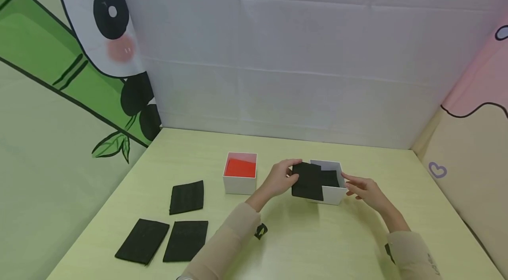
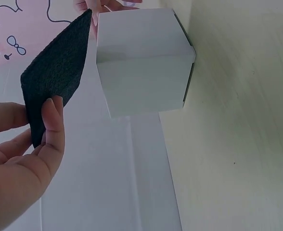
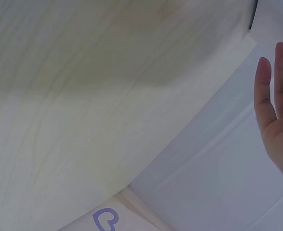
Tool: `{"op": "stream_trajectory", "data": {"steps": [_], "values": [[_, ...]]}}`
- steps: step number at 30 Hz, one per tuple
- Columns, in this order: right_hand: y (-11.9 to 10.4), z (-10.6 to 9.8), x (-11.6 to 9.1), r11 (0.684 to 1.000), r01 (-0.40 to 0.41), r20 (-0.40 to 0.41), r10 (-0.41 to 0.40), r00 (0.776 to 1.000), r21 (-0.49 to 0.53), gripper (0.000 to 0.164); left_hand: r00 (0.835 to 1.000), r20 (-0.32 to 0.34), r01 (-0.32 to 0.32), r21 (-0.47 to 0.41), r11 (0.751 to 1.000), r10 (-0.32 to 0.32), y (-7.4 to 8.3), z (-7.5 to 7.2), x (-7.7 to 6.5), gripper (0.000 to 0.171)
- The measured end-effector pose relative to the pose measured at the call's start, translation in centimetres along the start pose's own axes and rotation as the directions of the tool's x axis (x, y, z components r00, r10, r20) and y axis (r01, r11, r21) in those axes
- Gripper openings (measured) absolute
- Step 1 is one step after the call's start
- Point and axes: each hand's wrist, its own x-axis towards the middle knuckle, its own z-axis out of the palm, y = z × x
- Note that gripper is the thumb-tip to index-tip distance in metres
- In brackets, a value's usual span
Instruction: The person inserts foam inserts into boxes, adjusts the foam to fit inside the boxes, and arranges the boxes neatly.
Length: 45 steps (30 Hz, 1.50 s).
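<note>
My left hand (image 1: 281, 178) pinches a thin black felt-like square (image 1: 307, 181) by its left edge, thumb on the near face. The square is held up in front of a white open box (image 1: 331, 196) and overlaps its left part in the head view. Inside that box lies another black piece (image 1: 329, 178). At the box's right side is my right hand (image 1: 367, 191), its fingertips right at the rim. In the left wrist view the held black square (image 2: 55, 62) tilts beside the white box (image 2: 144, 62). Fairly straight fingers (image 3: 282, 77) show in the right wrist view.
A second white box (image 1: 240, 185) with a red piece (image 1: 240, 168) inside stands left of the hands. Black squares lie on the table at left: one farther back (image 1: 186, 197), two nearer, a left one (image 1: 142, 241) and a right one (image 1: 185, 240). A pale wall cloth (image 1: 278, 72) borders the table.
</note>
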Motion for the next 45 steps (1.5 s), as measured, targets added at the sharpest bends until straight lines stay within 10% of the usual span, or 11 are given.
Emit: {"op": "stream_trajectory", "data": {"steps": [45], "values": [[0.1, 0.3, -0.2, 0.999, -0.014, -0.021, 0.014, 1.0, 0.034, 0.044, 0.98, -0.158, 0.097, -0.143, 0.985, -0.12, 0.1, 4.2, 5.1, 0.038]]}}
